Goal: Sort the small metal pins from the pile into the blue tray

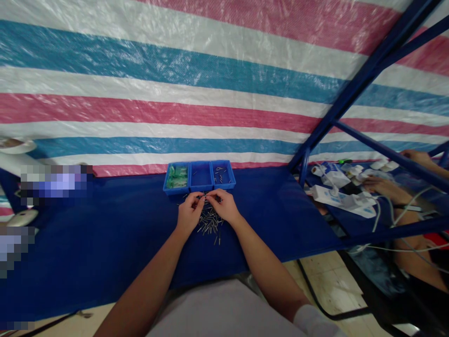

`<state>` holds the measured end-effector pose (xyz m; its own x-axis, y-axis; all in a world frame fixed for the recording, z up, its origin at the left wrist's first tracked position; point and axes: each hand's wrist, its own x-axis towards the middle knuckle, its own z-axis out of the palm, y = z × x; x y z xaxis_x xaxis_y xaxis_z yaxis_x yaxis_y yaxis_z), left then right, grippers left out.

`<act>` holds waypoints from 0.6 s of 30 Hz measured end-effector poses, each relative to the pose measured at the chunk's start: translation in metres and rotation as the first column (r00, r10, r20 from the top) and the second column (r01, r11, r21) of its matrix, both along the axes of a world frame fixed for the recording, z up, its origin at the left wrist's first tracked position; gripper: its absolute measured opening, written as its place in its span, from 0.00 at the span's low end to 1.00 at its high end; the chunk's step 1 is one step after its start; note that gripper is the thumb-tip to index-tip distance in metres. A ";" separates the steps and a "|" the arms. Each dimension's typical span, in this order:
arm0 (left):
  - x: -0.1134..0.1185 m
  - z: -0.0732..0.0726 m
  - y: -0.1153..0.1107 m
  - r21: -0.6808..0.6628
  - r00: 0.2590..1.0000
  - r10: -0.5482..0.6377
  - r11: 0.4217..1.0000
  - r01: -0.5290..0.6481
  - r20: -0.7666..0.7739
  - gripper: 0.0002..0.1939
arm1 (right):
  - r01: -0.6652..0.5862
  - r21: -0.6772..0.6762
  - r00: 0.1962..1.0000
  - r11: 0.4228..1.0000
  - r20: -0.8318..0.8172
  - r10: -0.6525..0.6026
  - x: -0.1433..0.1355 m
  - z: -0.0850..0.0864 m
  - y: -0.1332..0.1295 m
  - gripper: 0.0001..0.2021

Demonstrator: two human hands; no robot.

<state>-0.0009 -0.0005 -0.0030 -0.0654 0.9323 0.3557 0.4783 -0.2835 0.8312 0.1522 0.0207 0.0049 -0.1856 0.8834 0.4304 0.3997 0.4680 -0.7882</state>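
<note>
My left hand (190,213) and my right hand (223,204) meet at the fingertips just in front of a blue three-part tray (200,188). Both are closed in a pinch; what lies between the fingers is too small to make out. Under and between them is a loose pile of thin metal pins (209,223), partly hidden by my hands. Small green pieces (178,176) fill the tray's left compartment. The middle one shows mostly bare blue floor, and a few thin metal pieces (220,175) lie scattered in the right one.
A blue table (122,243) carries all this, backed by a striped plastic sheet (175,84). Blue frame bars (336,110) rise at the right. Beyond them, a co-worker's hands (382,187) are near a white power strip (343,201), cables and small containers. Blurred-out items stand at far left.
</note>
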 end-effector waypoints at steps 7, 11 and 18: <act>-0.001 0.001 0.000 -0.009 1.000 0.000 1.000 0.000 -0.026 0.11 | -0.003 0.001 1.000 1.000 -0.013 0.003 0.000 0.000 0.000 0.07; -0.001 0.002 -0.001 -0.027 0.999 -0.013 1.000 0.012 -0.034 0.14 | -0.013 0.007 1.000 1.000 -0.027 0.013 0.000 0.002 -0.001 0.08; -0.001 0.003 -0.002 -0.042 0.999 -0.023 0.999 0.021 -0.043 0.16 | -0.018 -0.023 1.000 1.000 -0.018 0.018 -0.001 0.000 -0.001 0.06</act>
